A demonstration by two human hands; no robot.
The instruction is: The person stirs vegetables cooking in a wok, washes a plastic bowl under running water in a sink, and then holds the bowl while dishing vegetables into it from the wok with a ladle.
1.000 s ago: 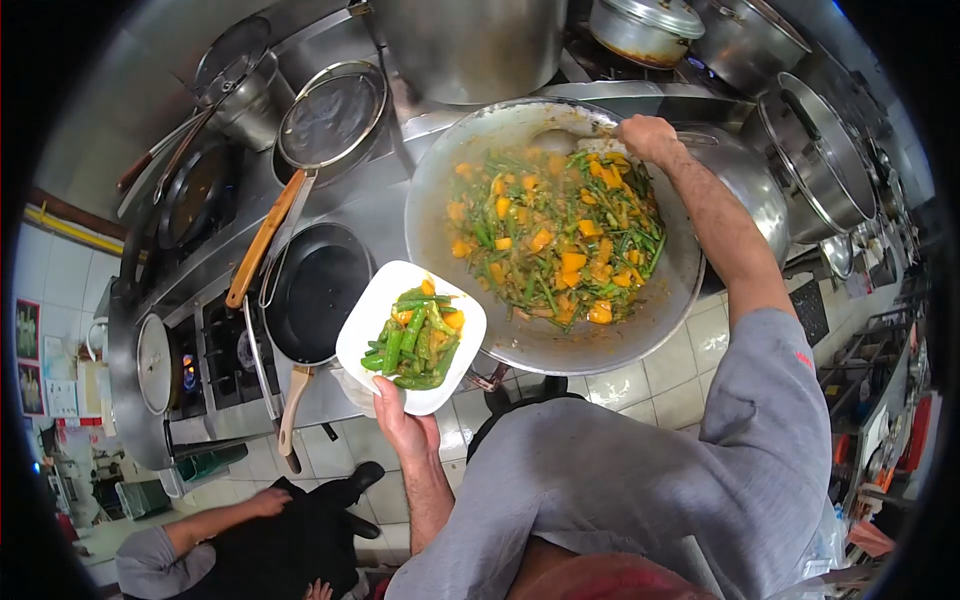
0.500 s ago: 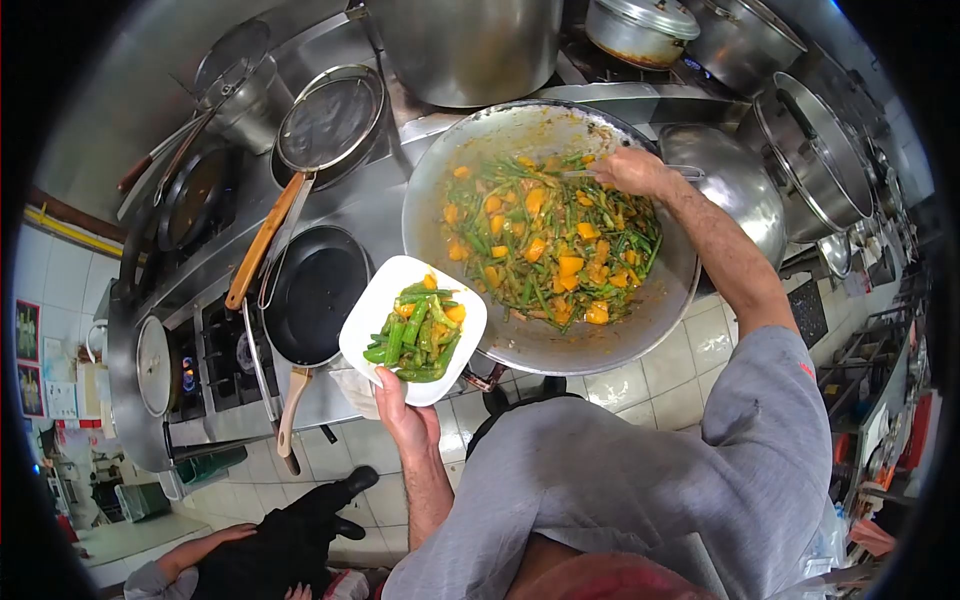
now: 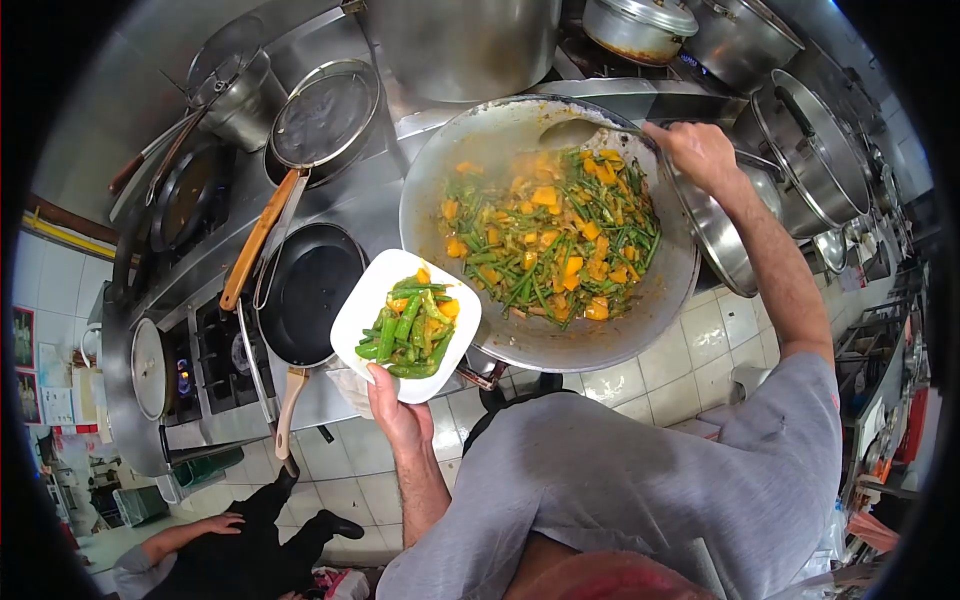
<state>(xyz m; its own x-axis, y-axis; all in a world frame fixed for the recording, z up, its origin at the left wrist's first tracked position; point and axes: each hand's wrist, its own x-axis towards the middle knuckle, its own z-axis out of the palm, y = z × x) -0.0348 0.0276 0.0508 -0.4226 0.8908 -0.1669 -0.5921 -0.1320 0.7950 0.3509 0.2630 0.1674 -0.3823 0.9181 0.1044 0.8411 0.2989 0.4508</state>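
1. At far left I'm seeing a gas stove (image 3: 225, 350) along a steel counter (image 3: 388, 218); below, another person (image 3: 225, 535) is showing only partly above the tiled floor (image 3: 340, 500).
2. A black frying pan (image 3: 310, 300) is sitting there, its right edge disappearing behind a white dish (image 3: 350, 322) of vegetables.
3. The left hand (image 3: 405, 425) is pinching the dish's near rim, thumb on top; I'm not making out the fingers underneath.
4. A big pot (image 3: 460, 45) is running out of view above; the wok (image 3: 428, 240) is holding green and orange vegetables (image 3: 560, 240), steam blurring some.
5. The right hand (image 3: 700, 155) is curling around a ladle (image 3: 573, 132), blocking part of a steel bowl (image 3: 722, 240).
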